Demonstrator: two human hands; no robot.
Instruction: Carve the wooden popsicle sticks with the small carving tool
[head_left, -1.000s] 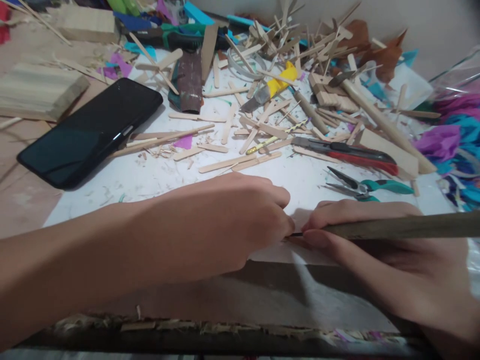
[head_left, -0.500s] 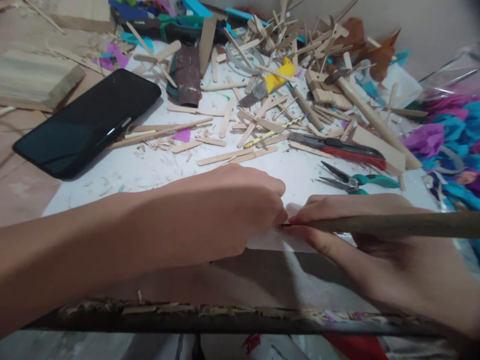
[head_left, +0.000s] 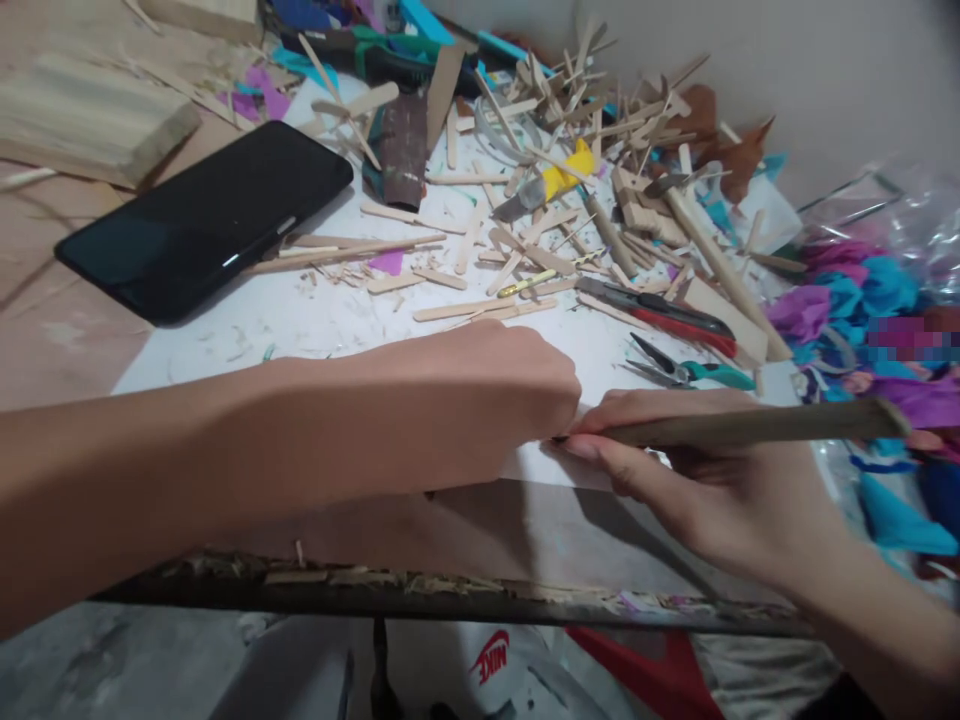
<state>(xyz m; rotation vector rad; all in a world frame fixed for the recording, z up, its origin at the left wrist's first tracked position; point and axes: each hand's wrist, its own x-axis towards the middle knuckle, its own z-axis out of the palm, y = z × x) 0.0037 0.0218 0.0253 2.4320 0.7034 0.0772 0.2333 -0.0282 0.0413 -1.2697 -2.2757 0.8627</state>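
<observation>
So we've got a messy white paper-covered work surface (head_left: 315, 330), and our two hands meet right at its near edge. Our left hand (head_left: 487, 400) reaches across from the left with its fingers curled down onto the white sheet, pinching at something we honestly can't make out because the knuckles hide it. Our right hand (head_left: 697, 480) is wrapped around a long brownish wooden-handled tool (head_left: 750, 427), thumb and forefinger squeezing near its front end. The tool lies nearly level, its handle running off to the right and its dark narrow tip touching the sheet right against our left fingertips. It looks worn and dull olive-brown, a round stick shape.

Behind the hands: a black smartphone (head_left: 206, 220) lying flat at the left, teal-handled pliers (head_left: 690, 370) just beyond our right hand, a red-and-black utility knife (head_left: 660, 315) past those, and flat wooden craft sticks (head_left: 480, 310) scattered all over.
</observation>
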